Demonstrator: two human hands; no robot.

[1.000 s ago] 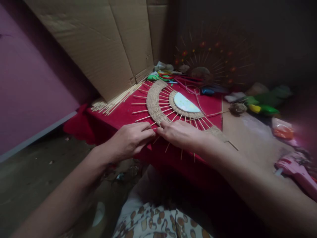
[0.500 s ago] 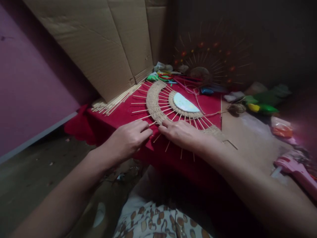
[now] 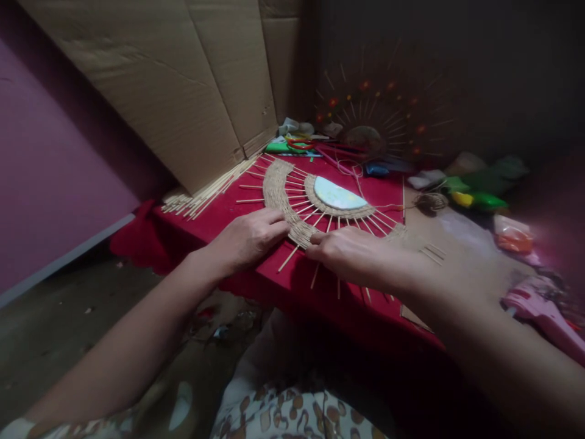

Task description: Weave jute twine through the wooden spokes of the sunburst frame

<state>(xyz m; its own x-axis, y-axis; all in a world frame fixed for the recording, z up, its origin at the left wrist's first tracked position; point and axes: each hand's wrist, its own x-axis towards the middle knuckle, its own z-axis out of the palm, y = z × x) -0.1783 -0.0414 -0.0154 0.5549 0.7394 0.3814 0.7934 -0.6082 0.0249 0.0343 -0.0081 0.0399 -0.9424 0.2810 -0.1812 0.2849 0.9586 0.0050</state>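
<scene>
A half-round sunburst piece of thin wooden sticks and woven twine lies on the red cloth [image 3: 214, 213]. At its centre is a pale blue half disc [image 3: 336, 194] edged with twine. Farther out, a wide woven twine band [image 3: 276, 186] curves across the sticks. My left hand [image 3: 251, 238] is closed at the band's left outer edge, fingers curled over it. My right hand [image 3: 354, 253] pinches the band's front edge a little to the right, thumb and fingertips together. It hides part of the band and several sticks.
Loose sticks [image 3: 205, 192] lie beside a leaning cardboard sheet [image 3: 150, 79]. Red-handled scissors [image 3: 301, 144] and packets are behind. A twine ball [image 3: 432, 201], an orange packet [image 3: 514, 235] and a pink glue gun [image 3: 539, 311] are to the right. A flowered sunburst [image 3: 365, 140] stands at the back.
My left hand has come up against the band's outer edge. My right hand has shifted slightly right and down along it. The sunburst piece has turned a little, and the view has shifted slightly.
</scene>
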